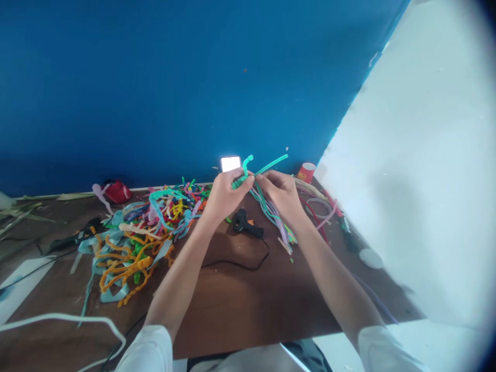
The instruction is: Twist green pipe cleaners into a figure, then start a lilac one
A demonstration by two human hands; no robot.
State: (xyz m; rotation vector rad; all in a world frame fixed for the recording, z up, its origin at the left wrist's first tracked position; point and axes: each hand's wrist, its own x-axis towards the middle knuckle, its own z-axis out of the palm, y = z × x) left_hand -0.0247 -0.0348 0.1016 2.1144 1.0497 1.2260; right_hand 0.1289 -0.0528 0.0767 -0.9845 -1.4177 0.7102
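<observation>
My left hand (225,195) and my right hand (281,194) meet above the brown table (240,299), both pinching a bundle of green pipe cleaners (267,166). Its teal ends stick up and to the right from my fingers. Longer green and purple strands (271,214) hang down from the bundle under my right hand toward the table. My fingers are closed tight around the twisted part.
A heap of coloured pipe cleaners (139,232) lies at the left. A black glue gun (245,223) with its cord rests below my hands. A lit phone (230,163) and a red cup (306,172) stand by the blue wall. More strands (321,204) lie at right.
</observation>
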